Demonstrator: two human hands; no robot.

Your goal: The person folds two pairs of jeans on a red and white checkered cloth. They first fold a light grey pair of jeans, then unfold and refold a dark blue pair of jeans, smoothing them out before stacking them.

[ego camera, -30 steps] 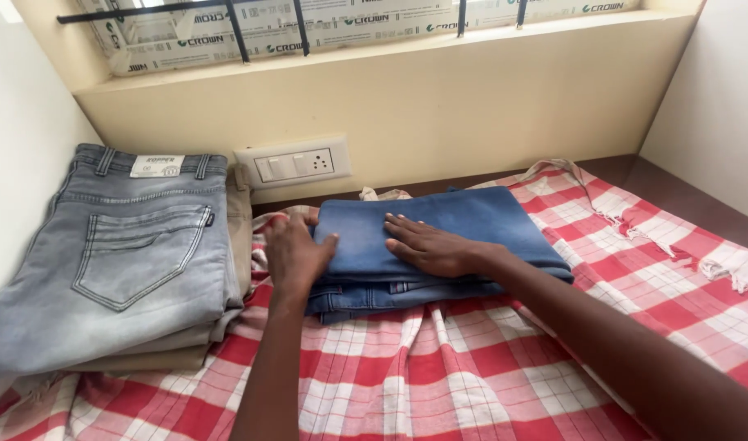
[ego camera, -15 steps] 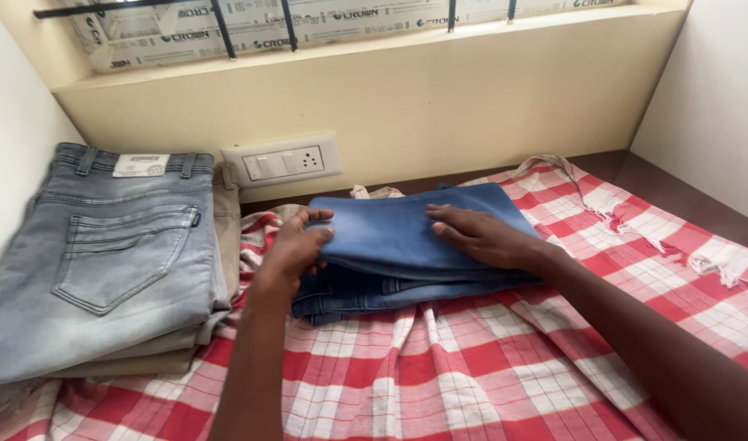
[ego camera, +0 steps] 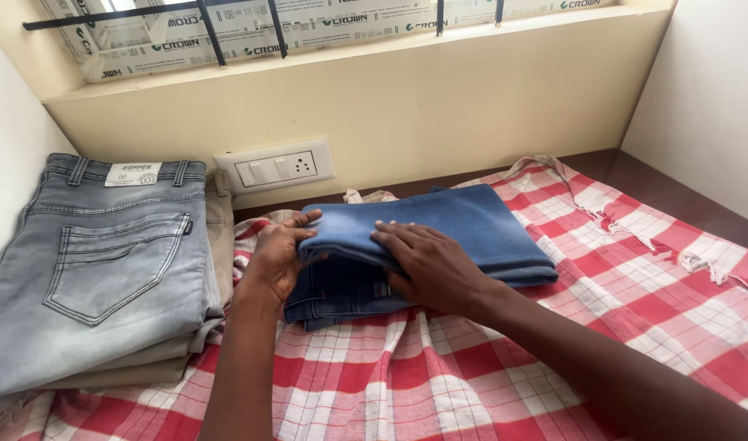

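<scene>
Hands on folded blue jeans (ego camera: pixel 464 229): left hand (ego camera: pixel 277 255) pinching its edge, right hand (ego camera: pixel 429 265) spread flat

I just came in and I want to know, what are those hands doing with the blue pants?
A person is handling folded blue jeans that lie on a red and white checked cloth. The left hand grips the jeans' left edge, and the right hand lies flat on top. To the left sits a stack of folded trousers with grey jeans on top. Behind, there is a switch plate on the cream wall.
</scene>
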